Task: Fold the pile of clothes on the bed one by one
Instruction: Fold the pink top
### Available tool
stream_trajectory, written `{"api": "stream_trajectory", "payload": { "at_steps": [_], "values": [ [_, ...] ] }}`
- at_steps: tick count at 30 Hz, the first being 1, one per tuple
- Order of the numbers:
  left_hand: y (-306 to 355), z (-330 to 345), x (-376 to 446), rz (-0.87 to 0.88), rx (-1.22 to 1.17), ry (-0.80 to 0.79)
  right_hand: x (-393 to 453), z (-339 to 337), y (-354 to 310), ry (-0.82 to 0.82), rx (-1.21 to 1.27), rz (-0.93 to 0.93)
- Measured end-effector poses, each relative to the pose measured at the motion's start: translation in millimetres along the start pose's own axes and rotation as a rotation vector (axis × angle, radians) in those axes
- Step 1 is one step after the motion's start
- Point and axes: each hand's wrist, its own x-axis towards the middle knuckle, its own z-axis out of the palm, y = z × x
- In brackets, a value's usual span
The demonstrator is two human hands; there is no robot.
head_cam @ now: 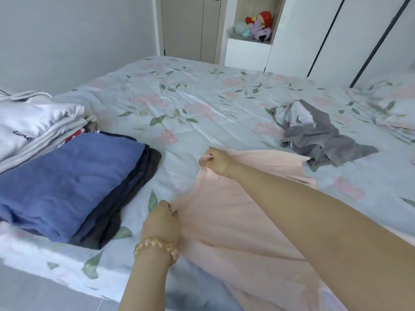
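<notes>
A pale pink garment (235, 216) lies spread on the floral bed sheet (179, 104) in front of me. My left hand (162, 223), with a bead bracelet on the wrist, pinches its near left edge. My right hand (216, 160) reaches across and grips the far left corner, bunching the cloth. A crumpled grey and white garment (318, 133) lies unfolded farther right on the bed.
Folded clothes are stacked at the left: a blue piece (67, 180) on dark ones, and a white hoodie pile (29, 126) behind. A pillow (390, 104) lies at the right. White wardrobe doors and a shelf with plush toys (256, 25) stand beyond the bed.
</notes>
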Motion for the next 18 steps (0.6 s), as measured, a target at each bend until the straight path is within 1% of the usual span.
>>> {"api": "stream_trajectory", "payload": {
  "at_steps": [2,4,6,8,10,12,15,18],
  "values": [
    [-0.4,0.8,-0.6,-0.042,0.03,-0.042,-2.2,5.3,0.7,0.005,-0.009,-0.012],
    [5.3,2.4,-4.3,-0.046,0.039,-0.027,-9.7,-0.1,-0.8,0.001,0.01,-0.05],
    [15.0,5.6,-10.9,-0.02,0.134,0.046,-28.2,-13.3,-1.5,-0.043,0.074,-0.06],
    [29.3,10.9,-18.9,0.045,0.205,0.118,-56.0,-32.2,5.8,-0.068,0.129,-0.055],
    [49.9,21.7,-24.8,0.134,0.177,0.119,-91.3,-54.9,26.2,-0.019,0.105,-0.085],
    [74.4,38.0,-31.6,0.245,0.144,0.08,-137.6,-77.9,52.5,0.047,0.069,-0.083],
    [109.1,68.7,-48.7,0.484,0.18,-0.002,-211.4,-115.5,99.8,0.071,-0.055,-0.014],
    [134.7,100.0,-68.1,0.693,0.201,-0.107,-276.0,-153.6,147.7,0.098,-0.231,0.115]
  ]
}}
